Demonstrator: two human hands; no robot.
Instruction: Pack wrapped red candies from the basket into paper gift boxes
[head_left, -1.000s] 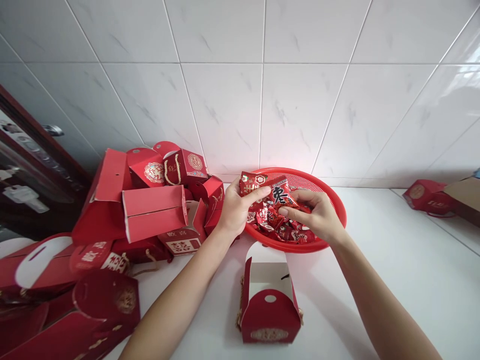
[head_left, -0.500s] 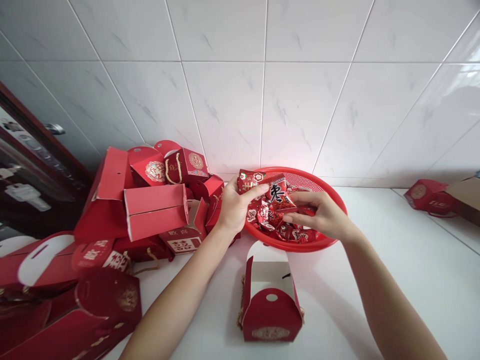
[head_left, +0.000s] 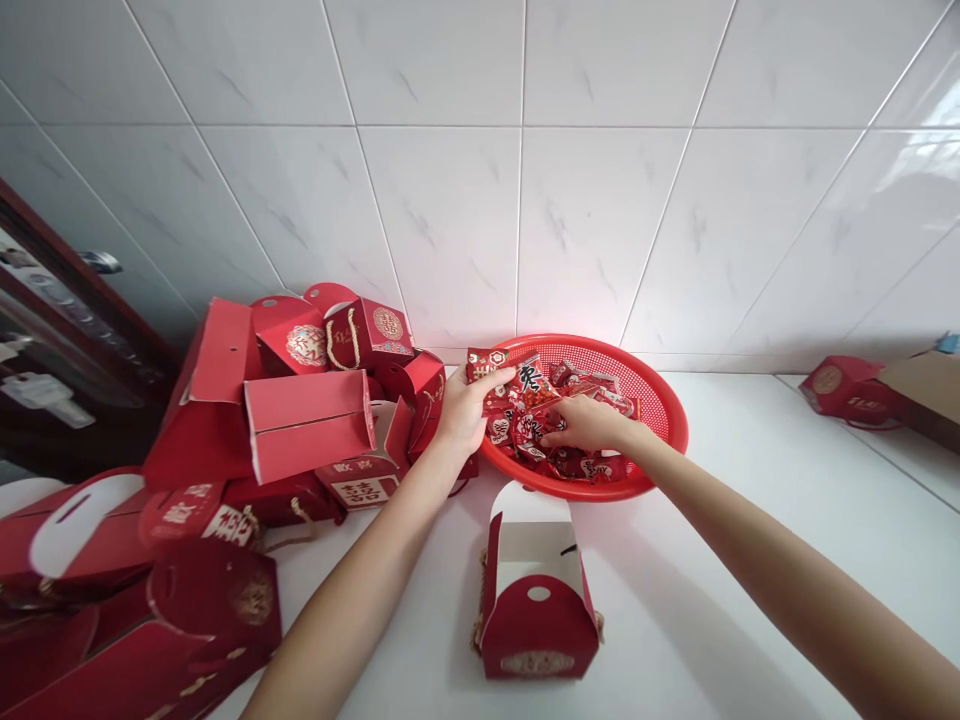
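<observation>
At the left rim of a red plastic basket (head_left: 660, 400), my left hand (head_left: 463, 408) is closed on red snack packets (head_left: 487, 368), its thumb across them. My right hand (head_left: 589, 425) reaches in from the right, its fingers bent down among the wrapped candies (head_left: 592, 467); what its fingertips grip, if anything, is hidden. A red packet with a large black character (head_left: 534, 380) lies between the two hands. In front of the basket stands an open red gift box (head_left: 538, 635) with a white inside and rope handles.
Many red gift boxes (head_left: 307, 425) are piled on the left, reaching the near left corner. Another red box (head_left: 844, 387) and an open cardboard box (head_left: 926, 385) stand at the far right. A tiled wall (head_left: 457, 220) rises behind the white counter (head_left: 712, 600).
My right hand has moved left and deeper into the basket, away from the packet with the black character. My left hand still holds its packets. The whole view has shifted slightly.
</observation>
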